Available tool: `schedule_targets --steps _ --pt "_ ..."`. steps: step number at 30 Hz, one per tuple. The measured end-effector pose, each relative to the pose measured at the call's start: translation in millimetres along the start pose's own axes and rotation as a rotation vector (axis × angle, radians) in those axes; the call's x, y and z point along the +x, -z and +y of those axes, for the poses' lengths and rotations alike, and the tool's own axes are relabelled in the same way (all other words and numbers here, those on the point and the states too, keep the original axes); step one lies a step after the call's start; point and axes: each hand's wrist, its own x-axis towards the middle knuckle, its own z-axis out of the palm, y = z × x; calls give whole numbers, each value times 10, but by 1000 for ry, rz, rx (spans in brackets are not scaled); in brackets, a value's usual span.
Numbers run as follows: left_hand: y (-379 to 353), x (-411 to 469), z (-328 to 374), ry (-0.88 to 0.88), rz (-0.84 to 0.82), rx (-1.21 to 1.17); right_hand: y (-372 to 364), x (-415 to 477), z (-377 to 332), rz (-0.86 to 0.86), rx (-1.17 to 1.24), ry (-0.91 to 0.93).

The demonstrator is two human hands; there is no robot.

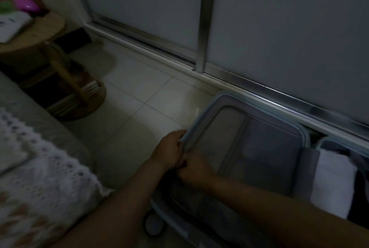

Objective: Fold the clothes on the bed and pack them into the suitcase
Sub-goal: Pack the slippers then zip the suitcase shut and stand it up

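Judging by folded clothes [333,179] laid in the right half of the suitcase [259,143] on the floor [139,97], packing is deemed nearly done; its left rim is gripped by the left hand [169,147], while what the curled right hand [194,169] holds cannot be told.

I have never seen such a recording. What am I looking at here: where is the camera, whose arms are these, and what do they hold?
There is no machine: the two grips are a person's bare hands, and the single camera sits on that person's head, looking down. An open suitcase lies on the tiled floor beside the bed. The left grip curls round the suitcase's rim. The right grip sits close against it, fingers curled; the dim picture hides what it pinches. White folded clothes already lie in the other half. A round wooden table stands further back.
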Motion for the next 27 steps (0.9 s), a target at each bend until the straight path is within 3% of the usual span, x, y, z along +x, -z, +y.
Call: schedule_targets --steps 3,7,10,13,18,20,24,27 --pt "49 -221 -64 -44 -30 96 -234 -169 -54 -128 -69 47" --pt "15 -449 -200 -116 -100 268 -236 -221 -160 -159 -306 99" --pt "44 -654 -315 -294 -48 425 -187 -276 -227 -183 -402 160" --pt "21 -812 -401 -278 -45 381 -238 -422 -240 -190 -435 145" --pt "-19 -863 -462 -197 -86 339 -231 -624 -132 -267 -486 268" --pt "-8 -842 -437 -135 -100 507 -167 -667 -69 -337 -571 301" --pt "-28 -1001 -447 -493 -159 639 -67 -802 25 -381 -688 380" --pt "-81 -1170 -497 -531 -272 725 27 -927 58 -415 -761 381"
